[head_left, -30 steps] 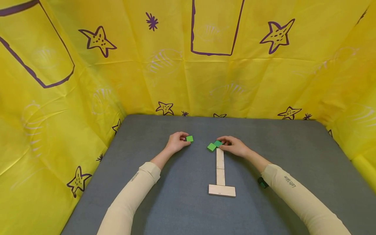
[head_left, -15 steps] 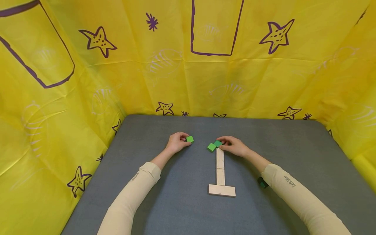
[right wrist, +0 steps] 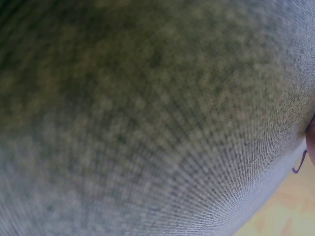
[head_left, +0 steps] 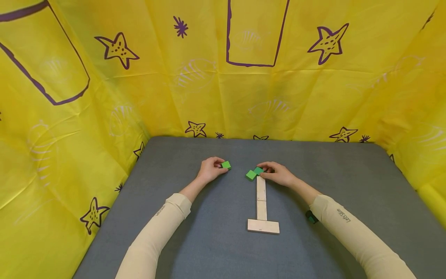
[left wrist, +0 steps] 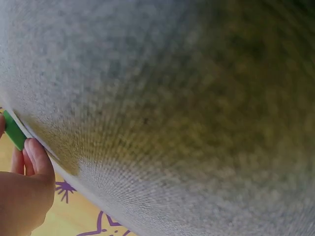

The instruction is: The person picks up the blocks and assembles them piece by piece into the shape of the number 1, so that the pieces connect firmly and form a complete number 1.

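Observation:
In the head view my left hand pinches a light green block between thumb and fingers. The left wrist view shows that green block at its left edge, partly cut off. To the right, my right hand holds a darker green block by its side. Another light green block lies against or very close to its lower left corner. Below the darker block, two pale wooden planks run end to end towards a crosswise wooden plank, like an upside-down T.
The blocks and planks lie on a dark grey table. A yellow cloth with purple drawings hangs behind it and at its sides. Under the right wrist sits a small dark device.
The light green block in my left hand has turned slightly and shifted a touch to the right. My right hand and the other pieces stay where they were.

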Motion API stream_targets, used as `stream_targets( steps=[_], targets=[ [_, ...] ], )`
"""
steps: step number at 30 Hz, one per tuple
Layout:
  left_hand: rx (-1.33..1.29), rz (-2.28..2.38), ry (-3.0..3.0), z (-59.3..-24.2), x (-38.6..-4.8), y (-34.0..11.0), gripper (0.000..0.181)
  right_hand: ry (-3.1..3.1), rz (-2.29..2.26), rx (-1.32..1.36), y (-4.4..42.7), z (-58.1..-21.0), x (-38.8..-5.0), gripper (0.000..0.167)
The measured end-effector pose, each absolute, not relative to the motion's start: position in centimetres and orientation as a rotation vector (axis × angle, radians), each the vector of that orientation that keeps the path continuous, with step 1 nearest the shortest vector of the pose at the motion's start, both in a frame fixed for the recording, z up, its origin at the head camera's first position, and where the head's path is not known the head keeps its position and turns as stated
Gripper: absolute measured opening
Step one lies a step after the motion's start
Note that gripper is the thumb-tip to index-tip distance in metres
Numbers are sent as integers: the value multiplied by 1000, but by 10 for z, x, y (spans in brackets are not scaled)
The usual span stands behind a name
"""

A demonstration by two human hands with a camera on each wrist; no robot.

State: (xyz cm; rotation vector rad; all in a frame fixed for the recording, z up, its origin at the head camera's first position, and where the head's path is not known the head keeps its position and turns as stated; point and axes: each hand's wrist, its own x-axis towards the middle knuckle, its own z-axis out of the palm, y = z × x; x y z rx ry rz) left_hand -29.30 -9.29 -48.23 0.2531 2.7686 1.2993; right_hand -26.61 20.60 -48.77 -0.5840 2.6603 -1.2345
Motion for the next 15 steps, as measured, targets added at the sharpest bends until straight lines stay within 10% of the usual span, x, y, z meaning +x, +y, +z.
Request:
stream_targets(
  steps=[15],
  targets=[
    [260,1346,2759,-480,-282,-82,34,2656,-1236,-577,206,-489,-267,38]
  ],
)
